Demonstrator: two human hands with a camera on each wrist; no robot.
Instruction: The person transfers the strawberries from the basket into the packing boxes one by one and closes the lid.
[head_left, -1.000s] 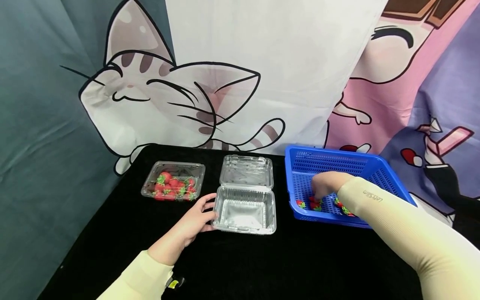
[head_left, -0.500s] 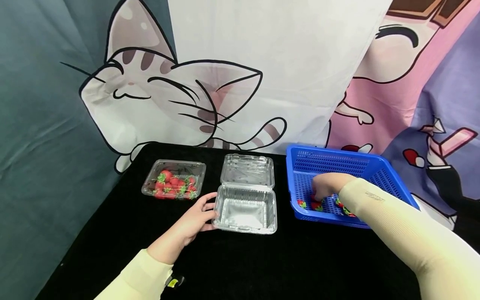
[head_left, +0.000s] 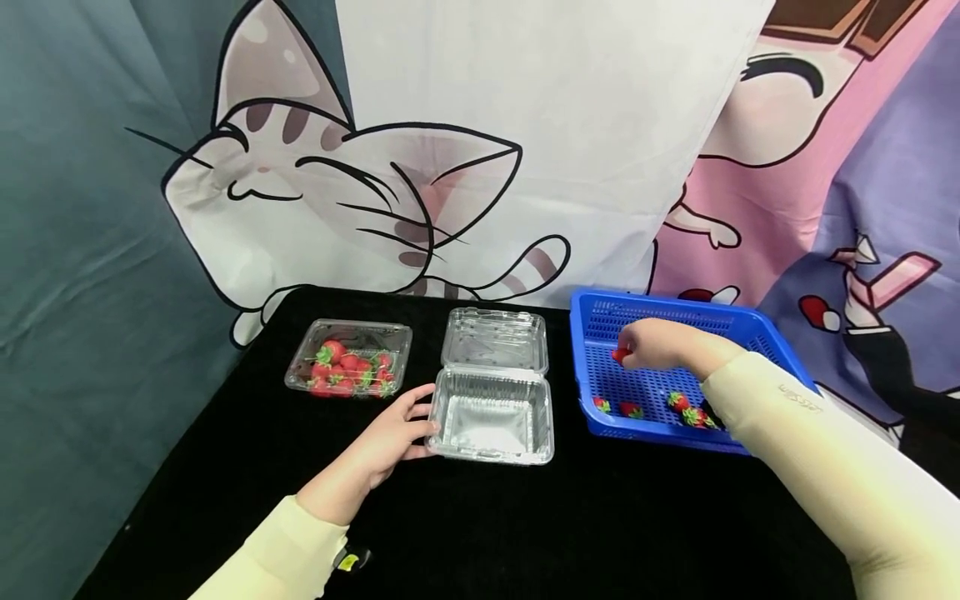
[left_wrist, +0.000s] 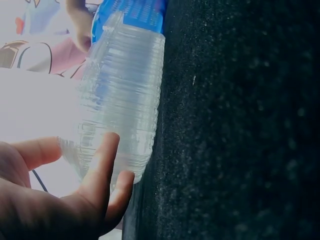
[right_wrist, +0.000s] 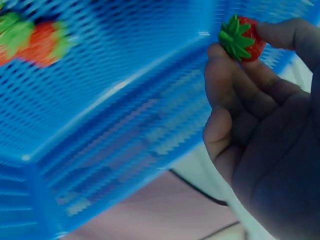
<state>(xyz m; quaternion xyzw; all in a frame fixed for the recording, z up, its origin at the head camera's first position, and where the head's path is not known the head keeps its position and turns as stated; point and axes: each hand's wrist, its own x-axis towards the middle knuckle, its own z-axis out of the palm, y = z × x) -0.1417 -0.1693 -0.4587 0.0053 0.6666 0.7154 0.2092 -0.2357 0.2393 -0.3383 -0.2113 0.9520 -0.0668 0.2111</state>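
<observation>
In the head view, my right hand (head_left: 651, 343) is raised within the blue plastic basket (head_left: 581, 367), pinching a strawberry (head_left: 621, 355) between thumb and fingers. The right wrist view shows that strawberry (right_wrist: 245, 39) with its green leaves turned outward. Several more strawberries (head_left: 678, 402) lie on the basket floor. My left hand (head_left: 393, 433) rests against the left side of a clear clamshell box (head_left: 491, 425), whose lid is folded back. Extended fingers (left_wrist: 106, 155) touch the box's ribbed wall in the left wrist view. No fruit shows inside this box.
To the left stands another clear plastic box (head_left: 390, 342) with several strawberries (head_left: 348, 367) in it. A black cloth (head_left: 562, 525) covers the table. Behind hangs a printed cloth (head_left: 570, 108) with a cartoon cat.
My right hand has risen from the basket floor with a strawberry in its fingers, moving slightly back. More strawberries on the floor are now uncovered. My left hand has stayed at the clear box.
</observation>
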